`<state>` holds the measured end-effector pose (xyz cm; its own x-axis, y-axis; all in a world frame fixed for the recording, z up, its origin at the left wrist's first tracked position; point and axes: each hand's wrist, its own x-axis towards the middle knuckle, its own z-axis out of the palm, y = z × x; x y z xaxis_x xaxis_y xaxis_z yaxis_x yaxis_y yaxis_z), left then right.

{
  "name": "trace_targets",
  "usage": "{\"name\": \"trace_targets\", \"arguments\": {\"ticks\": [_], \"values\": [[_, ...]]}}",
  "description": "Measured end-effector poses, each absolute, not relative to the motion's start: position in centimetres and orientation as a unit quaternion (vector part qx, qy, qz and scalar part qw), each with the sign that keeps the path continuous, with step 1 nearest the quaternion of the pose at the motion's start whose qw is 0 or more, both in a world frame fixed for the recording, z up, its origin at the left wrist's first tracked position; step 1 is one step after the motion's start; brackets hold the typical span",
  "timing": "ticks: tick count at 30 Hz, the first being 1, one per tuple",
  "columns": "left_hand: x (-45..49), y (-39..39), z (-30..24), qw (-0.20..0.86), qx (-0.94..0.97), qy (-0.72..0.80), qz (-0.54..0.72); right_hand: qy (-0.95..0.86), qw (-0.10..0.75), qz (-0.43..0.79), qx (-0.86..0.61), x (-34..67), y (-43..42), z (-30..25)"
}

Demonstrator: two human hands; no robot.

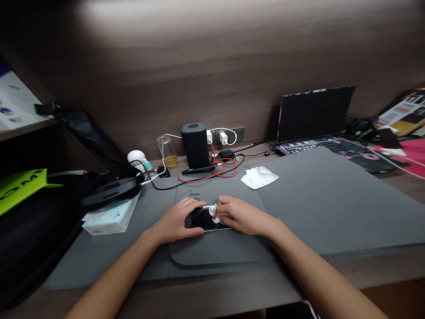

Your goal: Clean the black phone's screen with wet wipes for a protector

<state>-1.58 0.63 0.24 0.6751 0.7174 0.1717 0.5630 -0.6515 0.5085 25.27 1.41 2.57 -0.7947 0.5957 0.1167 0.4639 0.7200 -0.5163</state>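
Note:
A dark phone (203,218) lies flat on a small grey pad (215,248) near the desk's front. My left hand (177,220) wraps round the phone's left end and holds it steady. My right hand (241,215) pinches a small white wipe (214,212) and presses it on the phone's screen. A thin white stick or strip shows just above the wipe; I cannot make out what it is.
A crumpled white tissue (259,177) lies behind the pad on the large grey mat (332,199). Behind stand a black speaker (195,145), a plastic cup (166,150), red and black cables (219,170) and an open laptop (318,128). A tissue pack (111,218) and black bag (36,230) sit left.

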Motion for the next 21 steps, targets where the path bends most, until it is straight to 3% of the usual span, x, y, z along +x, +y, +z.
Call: {"name": "trace_targets", "arguments": {"ticks": [21], "values": [[-1.6, 0.6, 0.3, 0.208, 0.891, 0.357, 0.190, -0.913, 0.144, 0.260, -0.280, 24.3, 1.2, 2.4]]}}
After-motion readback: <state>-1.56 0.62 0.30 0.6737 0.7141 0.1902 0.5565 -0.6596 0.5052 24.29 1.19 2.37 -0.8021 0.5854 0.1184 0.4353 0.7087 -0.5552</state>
